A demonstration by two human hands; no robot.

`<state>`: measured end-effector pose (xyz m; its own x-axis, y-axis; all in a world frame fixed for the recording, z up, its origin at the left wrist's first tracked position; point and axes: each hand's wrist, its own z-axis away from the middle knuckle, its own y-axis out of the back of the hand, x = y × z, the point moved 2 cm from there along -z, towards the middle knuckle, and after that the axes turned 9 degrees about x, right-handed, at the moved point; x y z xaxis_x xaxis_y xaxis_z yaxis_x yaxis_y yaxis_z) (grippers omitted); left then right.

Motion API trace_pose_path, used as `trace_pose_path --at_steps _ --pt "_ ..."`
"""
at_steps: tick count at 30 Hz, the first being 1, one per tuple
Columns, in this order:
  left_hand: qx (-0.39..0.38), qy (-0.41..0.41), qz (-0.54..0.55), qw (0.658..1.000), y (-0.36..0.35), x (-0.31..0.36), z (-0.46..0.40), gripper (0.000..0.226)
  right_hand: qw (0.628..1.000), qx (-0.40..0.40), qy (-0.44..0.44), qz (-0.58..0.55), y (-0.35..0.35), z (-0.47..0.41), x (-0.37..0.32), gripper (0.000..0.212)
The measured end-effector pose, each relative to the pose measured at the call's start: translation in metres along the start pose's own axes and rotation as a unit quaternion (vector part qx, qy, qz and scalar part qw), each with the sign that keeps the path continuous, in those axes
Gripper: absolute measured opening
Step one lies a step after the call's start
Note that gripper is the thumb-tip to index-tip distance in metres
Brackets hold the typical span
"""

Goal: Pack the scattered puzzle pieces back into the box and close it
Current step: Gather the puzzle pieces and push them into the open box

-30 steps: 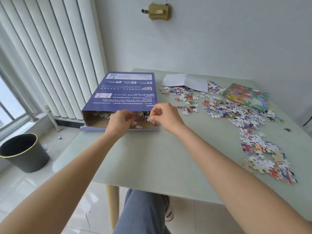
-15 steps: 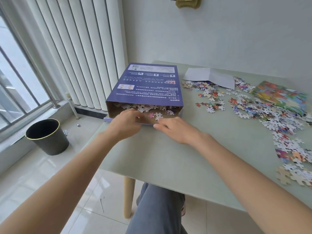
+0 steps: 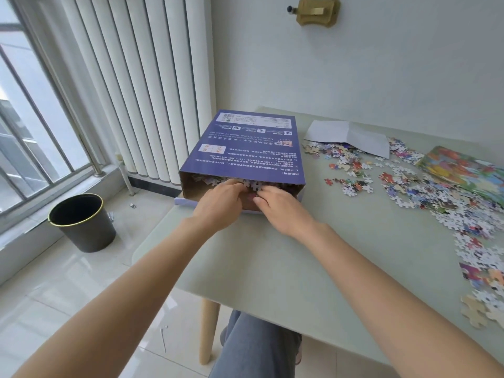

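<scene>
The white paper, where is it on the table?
In the head view the white paper lies flat at the far side of the table, just right of the purple box, with puzzle pieces scattered against its near edge.

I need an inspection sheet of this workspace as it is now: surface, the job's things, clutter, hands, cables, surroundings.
Surface: pale green table.
Job's things: purple box, near end open, pieces inside; loose puzzle pieces spread on the table to its right.
Clutter: white paper; colourful picture sheet.
Hands: left hand and right hand at the box opening, fingers among pieces.
Cables: nothing seen.
Surroundings: black bin on floor; radiator; window.
</scene>
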<state>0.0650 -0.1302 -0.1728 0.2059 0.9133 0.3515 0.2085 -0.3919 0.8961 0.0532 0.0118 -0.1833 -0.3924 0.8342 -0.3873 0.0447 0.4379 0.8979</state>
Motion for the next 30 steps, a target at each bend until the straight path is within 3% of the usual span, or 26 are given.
trace_pose_path --at_steps 3,6,11,15,20,26,30 --pt "0.02 -0.001 0.005 1.0 -0.002 -0.003 0.007 0.037 0.998 -0.048 0.045 0.009 0.001 0.006 -0.003 0.046" --pt "0.0 -0.009 -0.011 1.0 -0.001 -0.002 0.011 0.029 0.998 -0.05 -0.009 0.034 -0.003 -0.002 -0.002 0.052" --pt "-0.019 -0.004 -0.015 1.0 0.009 0.012 0.008 0.038 0.997 0.07 -0.001 -0.023 0.011 0.017 -0.006 0.037" --pt "0.027 0.001 0.005 1.0 0.004 0.05 0.008 0.03 0.982 0.188 -0.017 -0.014 0.052 0.063 0.012 0.032" --pt "0.079 -0.05 0.096 0.991 -0.013 0.126 0.017 0.024 0.97 0.206 -0.123 0.038 0.097 0.115 0.068 0.031" --pt "-0.013 -0.153 0.164 0.974 -0.065 0.226 0.017 0.029 0.939 0.201 -0.262 0.098 0.132 0.19 0.143 0.033" --pt "-0.108 -0.215 0.152 0.959 -0.099 0.29 0.014 0.038 0.907 0.164 -0.373 0.11 0.149 0.231 0.193 0.048"
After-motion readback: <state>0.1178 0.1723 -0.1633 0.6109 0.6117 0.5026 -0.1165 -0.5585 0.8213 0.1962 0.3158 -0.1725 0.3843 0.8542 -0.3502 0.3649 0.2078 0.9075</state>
